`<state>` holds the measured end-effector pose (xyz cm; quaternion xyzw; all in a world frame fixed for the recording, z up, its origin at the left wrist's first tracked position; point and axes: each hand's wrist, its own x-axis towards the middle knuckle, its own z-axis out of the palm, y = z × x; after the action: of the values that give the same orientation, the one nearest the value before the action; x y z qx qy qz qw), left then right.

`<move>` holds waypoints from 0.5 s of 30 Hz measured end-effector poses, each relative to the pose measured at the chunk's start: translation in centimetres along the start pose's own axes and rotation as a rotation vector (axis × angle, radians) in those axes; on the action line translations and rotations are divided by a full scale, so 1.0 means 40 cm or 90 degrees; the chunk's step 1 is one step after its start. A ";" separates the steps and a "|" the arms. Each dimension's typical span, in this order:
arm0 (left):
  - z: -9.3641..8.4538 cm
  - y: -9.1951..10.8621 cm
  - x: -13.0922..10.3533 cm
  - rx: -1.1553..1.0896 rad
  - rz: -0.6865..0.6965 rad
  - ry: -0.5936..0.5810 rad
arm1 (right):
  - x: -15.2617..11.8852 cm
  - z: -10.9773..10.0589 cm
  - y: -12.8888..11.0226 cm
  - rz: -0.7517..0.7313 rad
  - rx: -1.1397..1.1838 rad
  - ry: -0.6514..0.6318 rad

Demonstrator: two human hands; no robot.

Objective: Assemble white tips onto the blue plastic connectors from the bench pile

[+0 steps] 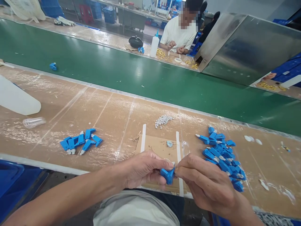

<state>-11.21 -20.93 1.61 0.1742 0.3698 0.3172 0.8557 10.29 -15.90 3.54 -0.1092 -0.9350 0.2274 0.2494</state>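
Note:
My left hand (pixel 150 168) is closed on a blue plastic part (pixel 167 176), thumb on top and fingers beneath. Pinched fingers of my right hand (pixel 202 179) touch the right side of that part; whether a small piece sits between them is hidden. Under both hands lies a cardboard mat (pixel 160 147) taped down with white strips. To the right is a large heap of similar blue parts with white ends (pixel 222 153). A smaller group of blue parts (pixel 81 141) lies to the left. Small grey pieces (pixel 163 121) are piled beyond the mat.
A green conveyor belt (pixel 113 75) crosses behind the table, carrying one blue part (pixel 53 66). A white bottle (pixel 17 97) and a clear plastic cup (pixel 34 122) lie at left. Across the belt sits a co-worker (pixel 177 36) near a white squeeze bottle (pixel 154 45) and yellow pieces (pixel 161 53).

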 end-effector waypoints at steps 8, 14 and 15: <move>0.002 0.019 0.005 0.110 0.090 -0.031 | 0.017 -0.020 0.009 0.019 0.049 0.061; 0.003 0.027 -0.009 0.212 0.156 -0.059 | -0.002 0.037 0.014 0.216 0.291 0.253; 0.003 0.028 -0.010 0.237 0.174 -0.062 | -0.004 0.051 0.016 0.277 0.391 0.261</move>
<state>-11.80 -20.36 2.48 0.3922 0.3530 0.3476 0.7751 9.43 -16.16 1.58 -0.2680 -0.7100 0.5160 0.3974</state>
